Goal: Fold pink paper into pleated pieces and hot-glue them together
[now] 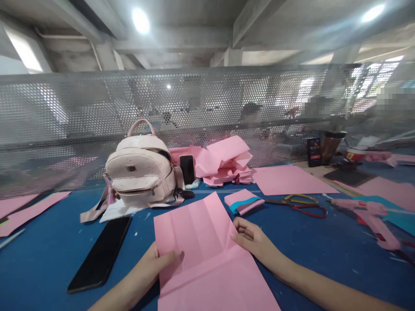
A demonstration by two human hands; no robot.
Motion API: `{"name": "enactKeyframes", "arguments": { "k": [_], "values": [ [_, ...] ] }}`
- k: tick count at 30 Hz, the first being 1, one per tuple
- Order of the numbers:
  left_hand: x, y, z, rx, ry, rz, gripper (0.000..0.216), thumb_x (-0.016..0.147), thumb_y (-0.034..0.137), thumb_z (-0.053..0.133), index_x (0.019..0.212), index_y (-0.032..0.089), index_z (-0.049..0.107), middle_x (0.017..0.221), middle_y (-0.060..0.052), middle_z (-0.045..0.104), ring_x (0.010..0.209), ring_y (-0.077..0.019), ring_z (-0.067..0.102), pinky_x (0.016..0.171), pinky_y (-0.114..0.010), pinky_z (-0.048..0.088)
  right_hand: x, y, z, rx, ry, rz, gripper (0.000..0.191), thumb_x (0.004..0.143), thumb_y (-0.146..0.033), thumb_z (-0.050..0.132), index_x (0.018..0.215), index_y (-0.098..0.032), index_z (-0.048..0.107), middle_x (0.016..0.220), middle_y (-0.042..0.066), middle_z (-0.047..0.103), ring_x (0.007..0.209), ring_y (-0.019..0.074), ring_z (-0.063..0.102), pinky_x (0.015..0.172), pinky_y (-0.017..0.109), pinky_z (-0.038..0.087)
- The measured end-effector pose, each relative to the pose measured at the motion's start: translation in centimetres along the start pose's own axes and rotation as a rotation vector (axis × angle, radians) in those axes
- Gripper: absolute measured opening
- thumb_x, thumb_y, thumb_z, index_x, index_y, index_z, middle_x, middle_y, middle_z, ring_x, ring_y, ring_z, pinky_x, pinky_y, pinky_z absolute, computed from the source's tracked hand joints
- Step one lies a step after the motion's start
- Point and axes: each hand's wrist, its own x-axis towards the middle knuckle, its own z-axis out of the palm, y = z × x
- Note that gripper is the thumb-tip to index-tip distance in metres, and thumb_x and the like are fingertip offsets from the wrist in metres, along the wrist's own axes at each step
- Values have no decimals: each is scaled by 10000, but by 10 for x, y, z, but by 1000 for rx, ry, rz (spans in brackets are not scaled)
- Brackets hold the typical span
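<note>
Taking the pale pink leather-look backpack [139, 166] as the landmark. A large creased pink paper sheet [197, 242] is lying in front and to the right of the backpack, over the blue flat tabletop [48, 255]. Its long axis is running away from the person, far end leaning a little toward the backpack; its near end is running out of view

Left hand [162, 261] is clamping the sheet's left margin, thumb flat on the face, fingers going out of sight underneath. Right hand [249, 235] is touching the right edge, fingers curling, thumb resting on the paper; can't tell if it's pinching

Key relation: a crosswise crease is slanting over the sheet, and the right hand is sitting nearer to it, just beside its right end. Left thumb is lying on the far side of that crease

Right of the backpack: a small folded pink piece with a blue stripe [240, 198] is lying beyond the right hand, red-and-yellow-handled scissors [288, 202] are lying next to it, a pink glue gun [368, 211] is sitting farther out. In front-left of the backpack, a black flat phone [100, 255] is lying
</note>
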Motion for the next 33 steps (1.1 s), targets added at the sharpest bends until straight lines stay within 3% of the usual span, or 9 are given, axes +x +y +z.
{"name": "enactKeyframes", "arguments": {
  "k": [8,13,16,21,23,25,27,30,33],
  "values": [
    [18,24,-28,-13,129,125,730,741,405,782,1387,235,487,1279,-142,647,1076,-322,663,860,-383,542,2,7,-2,-20,-62,0,399,809,-572,627,793,-200,484,751,-19,508,708,148,515,644,245,387],
    [19,49,-26,645,275,678,559,808,326,725,1339,313,549,1447,-46,493,1338,-301,439,1127,-380,310,3,11,1,-41,-95,-12,403,802,-571,631,771,-206,465,699,-32,486,630,128,469,596,245,342],
    [19,58,-8,951,121,824,512,853,282,669,1350,316,551,1438,-38,507,1357,-306,395,1151,-392,238,3,14,2,-49,-92,-29,395,801,-549,639,757,-205,450,675,-46,446,605,114,425,581,241,312],
    [45,63,24,1069,-29,633,718,818,408,704,1454,258,408,1442,-94,495,1312,-314,425,1109,-417,257,2,16,1,-52,-82,-51,363,815,-504,641,759,-200,452,669,-55,415,604,105,399,575,234,301],
    [63,67,32,1076,-82,486,817,757,435,748,1456,221,385,1256,-106,612,1122,-301,551,992,-408,372,2,16,0,-56,-80,-56,354,814,-496,646,763,-197,464,688,-47,440,624,110,425,589,235,321],
    [80,73,36,1088,-163,424,726,668,423,807,1309,195,553,976,-46,667,863,-248,600,814,-348,446,2,16,-1,-60,-81,-57,351,812,-494,648,764,-195,470,691,-44,456,627,113,440,590,235,330],
    [94,78,37,1091,-257,385,431,650,405,805,991,166,691,743,23,602,670,-172,539,639,-268,415,2,15,-1,-65,-94,-55,349,815,-494,641,762,-194,470,682,-44,461,622,114,447,586,233,331],
    [101,80,36,1095,-319,387,271,672,378,781,676,156,625,592,74,423,564,-105,393,524,-227,298,0,11,0,-77,-152,-45,331,814,-481,638,771,-176,519,707,-25,506,636,122,465,585,232,339],
    [93,82,34,1110,-302,419,319,708,380,759,624,167,537,586,85,331,561,-91,326,498,-227,238,-2,7,2,-129,-198,-27,258,800,-402,665,819,-149,622,722,-15,544,594,105,417,532,222,285]
  ]
}}
